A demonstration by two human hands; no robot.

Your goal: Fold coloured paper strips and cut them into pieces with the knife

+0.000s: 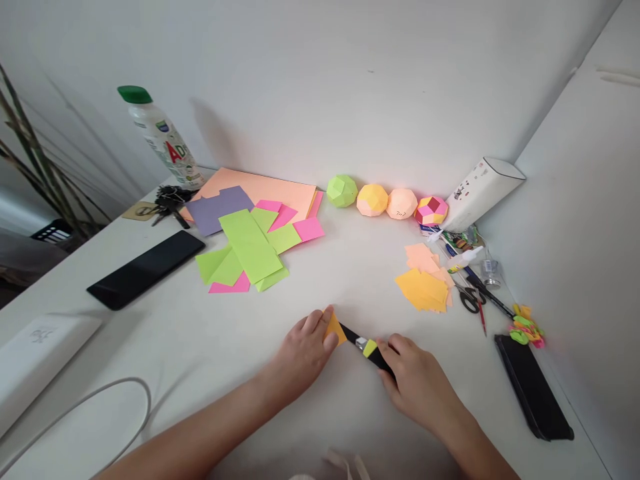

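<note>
My left hand (307, 347) presses a small folded piece of orange paper (336, 329) against the white table, thumb and fingers on it. In my right hand (417, 377) is a utility knife (373, 350) with a black and yellow-green handle, its dark blade pointing left. The blade's tip meets the right edge of the orange paper; whether it is inside the fold I cannot tell. A stack of yellow-orange paper pieces (425, 290) lies beyond my right hand, partly over peach pieces (423, 257).
Green sheets (250, 247), a purple sheet (217, 210) and pink pieces lie back left. Several paper balls (373, 200) line the wall. Scissors (470, 300), pens and glue (463, 260) lie right, near a black phone case (533, 387). A phone (147, 270) and bottle (165, 143) are left.
</note>
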